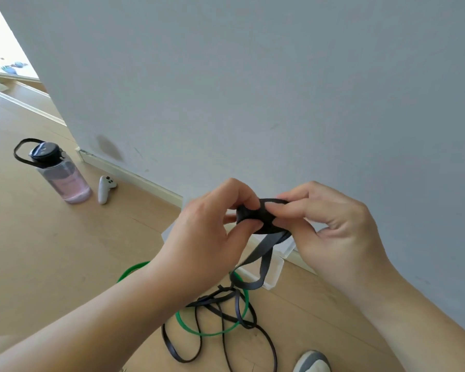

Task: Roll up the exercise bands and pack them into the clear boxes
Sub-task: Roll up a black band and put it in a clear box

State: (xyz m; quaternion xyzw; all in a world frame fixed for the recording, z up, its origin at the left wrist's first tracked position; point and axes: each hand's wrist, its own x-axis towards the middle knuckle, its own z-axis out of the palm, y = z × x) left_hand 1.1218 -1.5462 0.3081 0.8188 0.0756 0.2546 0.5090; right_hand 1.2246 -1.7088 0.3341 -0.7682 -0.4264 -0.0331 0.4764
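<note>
Keep the half-wound coil of black flat rubber band (250,212), pinched between curled fingers and thumbs of left hand (212,224) and right hand (333,224) above the clear plastic box (275,272), tight, drawing its slack tail (255,255) up from the near wooden floor (65,264) untwisted.

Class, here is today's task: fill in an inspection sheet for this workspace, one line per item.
Surface: wooden floor.
Job's things: black band roll held in mid-air, its tail hanging; loose black bands and green band on the floor; clear box beside the wall.
Clutter: water bottle, white game controller, shoe.
Grippers: left hand and right hand both pinch the roll.
Cables: nothing seen.
Surroundings: pale wall, doorway at far left.
</note>
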